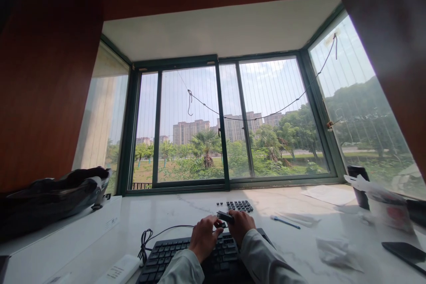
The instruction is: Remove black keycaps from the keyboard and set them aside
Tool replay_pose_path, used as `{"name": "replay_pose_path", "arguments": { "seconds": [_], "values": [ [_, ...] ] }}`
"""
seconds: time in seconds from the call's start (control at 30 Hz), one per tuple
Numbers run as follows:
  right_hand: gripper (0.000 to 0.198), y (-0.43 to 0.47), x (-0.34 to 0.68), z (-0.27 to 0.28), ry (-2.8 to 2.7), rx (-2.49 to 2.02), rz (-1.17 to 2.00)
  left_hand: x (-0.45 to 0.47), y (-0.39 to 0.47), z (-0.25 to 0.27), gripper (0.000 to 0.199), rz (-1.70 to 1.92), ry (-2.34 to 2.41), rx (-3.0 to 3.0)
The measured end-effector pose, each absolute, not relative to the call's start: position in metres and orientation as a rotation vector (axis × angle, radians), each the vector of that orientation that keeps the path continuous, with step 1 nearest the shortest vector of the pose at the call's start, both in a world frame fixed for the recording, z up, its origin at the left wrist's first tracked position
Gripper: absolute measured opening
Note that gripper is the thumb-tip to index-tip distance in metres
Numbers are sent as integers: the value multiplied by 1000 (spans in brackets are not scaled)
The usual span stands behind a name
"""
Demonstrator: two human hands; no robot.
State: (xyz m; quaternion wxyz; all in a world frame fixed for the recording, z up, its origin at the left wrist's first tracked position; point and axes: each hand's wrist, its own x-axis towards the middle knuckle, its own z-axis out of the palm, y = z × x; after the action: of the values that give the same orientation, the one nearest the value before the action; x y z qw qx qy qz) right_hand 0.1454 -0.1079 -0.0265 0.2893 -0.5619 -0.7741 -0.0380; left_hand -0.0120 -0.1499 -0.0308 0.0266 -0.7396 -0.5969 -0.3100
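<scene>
A black keyboard (173,253) lies on the white marble sill in front of me, its cable (146,239) coiled at its left end. Both my hands hover over its upper middle. My right hand (240,226) grips a small dark oblong piece (225,217), which looks like a long keycap. My left hand (203,237) pinches at the lower end of that piece with its fingertips. Beyond the hands, several loose black keycaps (239,206) sit in rows on the sill.
A blue-tipped pen (284,222) lies right of the hands. A white remote-like box (120,270) is left of the keyboard. A dark bag (53,197) fills the left. At right are a black cup (360,184), papers (386,206), crumpled tissue (336,255) and a phone (404,252). Windows stand behind.
</scene>
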Motion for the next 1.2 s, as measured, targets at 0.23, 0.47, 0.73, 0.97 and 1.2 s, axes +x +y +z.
{"name": "replay_pose_path", "arguments": {
  "seconds": [0.23, 0.47, 0.73, 0.97, 1.2],
  "values": [
    [40, -115, 150, -15, -2182, -1350, -309, -13, -148, -32, 30, -848, -1878, -2234],
    [36, -114, 174, -30, -2133, -1418, -251, -12, -148, -34, 18, -924, -1802, -2309],
    [34, -117, 176, -34, -2090, -1412, -156, -15, -146, -39, 20, -977, -1808, -2311],
    [33, -114, 175, -36, -2076, -1396, -136, -14, -148, -36, 20, -959, -1827, -2308],
    [31, -109, 176, -39, -2088, -1389, -90, -12, -149, -35, 18, -931, -1825, -2313]
  ]
}}
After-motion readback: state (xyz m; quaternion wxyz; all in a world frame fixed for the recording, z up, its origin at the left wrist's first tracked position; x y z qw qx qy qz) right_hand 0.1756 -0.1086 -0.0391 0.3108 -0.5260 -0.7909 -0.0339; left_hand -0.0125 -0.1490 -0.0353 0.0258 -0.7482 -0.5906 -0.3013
